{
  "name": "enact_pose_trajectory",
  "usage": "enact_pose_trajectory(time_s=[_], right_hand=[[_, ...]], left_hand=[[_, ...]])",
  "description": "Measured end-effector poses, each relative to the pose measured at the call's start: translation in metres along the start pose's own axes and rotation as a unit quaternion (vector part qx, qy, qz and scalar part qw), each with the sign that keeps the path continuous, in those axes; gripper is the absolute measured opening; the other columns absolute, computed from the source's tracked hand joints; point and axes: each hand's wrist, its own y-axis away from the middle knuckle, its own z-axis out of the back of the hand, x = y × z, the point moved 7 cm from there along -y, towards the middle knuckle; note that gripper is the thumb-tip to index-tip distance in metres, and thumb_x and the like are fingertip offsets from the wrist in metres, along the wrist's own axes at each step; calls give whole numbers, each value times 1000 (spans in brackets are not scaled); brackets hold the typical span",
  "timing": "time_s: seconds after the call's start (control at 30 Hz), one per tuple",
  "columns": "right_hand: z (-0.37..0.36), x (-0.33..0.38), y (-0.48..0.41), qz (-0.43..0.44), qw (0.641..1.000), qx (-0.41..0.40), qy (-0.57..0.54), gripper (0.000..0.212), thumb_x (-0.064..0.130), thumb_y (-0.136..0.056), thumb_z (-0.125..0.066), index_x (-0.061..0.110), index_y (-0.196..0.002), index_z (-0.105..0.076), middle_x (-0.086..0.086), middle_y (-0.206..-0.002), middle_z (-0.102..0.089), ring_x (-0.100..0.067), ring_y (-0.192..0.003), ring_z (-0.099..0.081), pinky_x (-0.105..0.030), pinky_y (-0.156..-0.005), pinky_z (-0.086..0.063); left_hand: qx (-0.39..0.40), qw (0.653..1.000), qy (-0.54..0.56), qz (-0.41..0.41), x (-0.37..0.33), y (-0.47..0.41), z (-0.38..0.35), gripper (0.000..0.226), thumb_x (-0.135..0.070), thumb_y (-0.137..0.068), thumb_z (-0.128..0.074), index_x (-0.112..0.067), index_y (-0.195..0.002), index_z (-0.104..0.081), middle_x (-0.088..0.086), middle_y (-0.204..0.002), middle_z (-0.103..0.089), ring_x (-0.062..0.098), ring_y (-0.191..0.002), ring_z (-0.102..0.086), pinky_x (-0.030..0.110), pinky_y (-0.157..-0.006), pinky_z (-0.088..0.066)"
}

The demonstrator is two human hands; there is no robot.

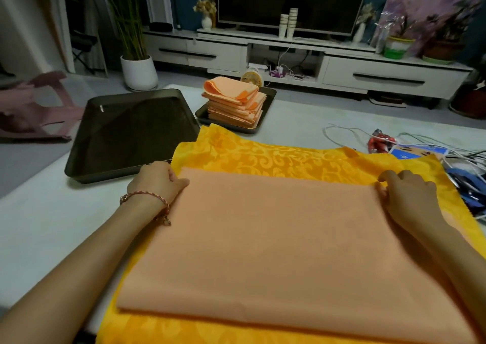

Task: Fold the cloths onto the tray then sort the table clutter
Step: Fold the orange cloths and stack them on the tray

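The plain peach fabric cloth (276, 238) lay flat on a yellow floral-patterned cloth (276, 156) on the pale table (52, 225), its far corners pinched in the curled fingers of the left hand (157, 180) and right hand (410, 196). It looked light, soft and limp, best handled by those corners.

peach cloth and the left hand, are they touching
Touching. The head view shows the left hand gripping the far left corner of the peach cloth, its thumb on the edge with no gap.
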Motion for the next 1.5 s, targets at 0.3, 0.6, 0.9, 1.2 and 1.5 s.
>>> enact_pose_trajectory(time_s=[0.3,0.6,0.9,1.2,1.5], right_hand=[[10,13,0,35,999,-8,28,36,12,-91,-52,6,-126,-49,-23,-111,-55,-39,-104,-49,-43,-85,-29],[27,-7,4,63,995,-16,76,30,3,-77,-63,5,-107,-64,-20,-98,-65,-37,-98,-54,-43,-93,-23],[68,107,100,271,935,3,-230,33,32,-90,-54,8,-112,-62,-14,-121,-62,-32,-111,-58,-38,-91,-45],[26,145,133,290,928,129,-198,74,58,-80,7,36,-148,-9,13,-157,2,5,-136,12,-21,-110,13],[12,76,131,218,955,141,-146,107,84,-55,27,37,-148,-1,15,-155,7,-4,-143,9,-26,-112,9]], left_hand=[[-16,999,-13,27,10,-7,-7,31,-41,-91,-54,-19,-71,-47,4,-75,-54,24,-80,-55,33,-68,-43],[-26,999,-26,26,8,-4,-6,18,-30,-95,-52,-13,-88,-51,13,-93,-60,27,-84,-54,34,-67,-40],[32,951,98,-292,-82,126,7,44,-47,-90,-34,-24,-122,-54,-6,-125,-56,6,-117,-45,10,-94,-27],[264,858,-195,-394,-97,189,-86,84,-68,-60,22,-35,-137,31,-17,-129,47,11,-119,49,41,-104,31],[246,878,-208,-353,-76,186,-83,90,-74,-33,45,-44,-118,41,-16,-126,51,10,-120,47,46,-106,25]])
